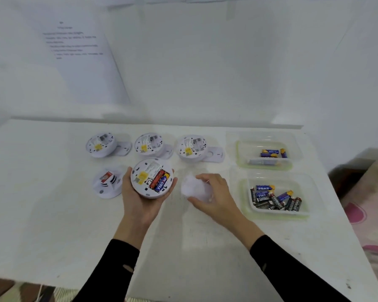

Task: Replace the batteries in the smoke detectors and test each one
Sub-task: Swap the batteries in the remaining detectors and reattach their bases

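Nearest, two black sleeves reach out over the white table (52, 214). The left hand (140, 199) cups a smoke detector (151, 177) from below, fingers wrapped round its rim, back side up, with its battery bay open and a red and a blue cell (159, 180) seated inside. Just beside it, the right hand (216, 192) curls thumb and fingers around a blurred white cover (193, 188) low over the table; whether it is lifted or resting there is unclear. With cells in place, this looks like the closing step: the cover likely has to be brought over the back, lined up and turned or pressed home before testing. To the left lies another detector (107, 182), apart from the hands. To the right, a clear tray (277, 215) holds many black and blue batteries; behind it a second tray (264, 168) holds a few. Farther back stand three detectors (99, 144) (148, 144) (191, 147), backs up, each with a plate beside it. On the wall hangs a printed sheet (79, 62), unreadable.
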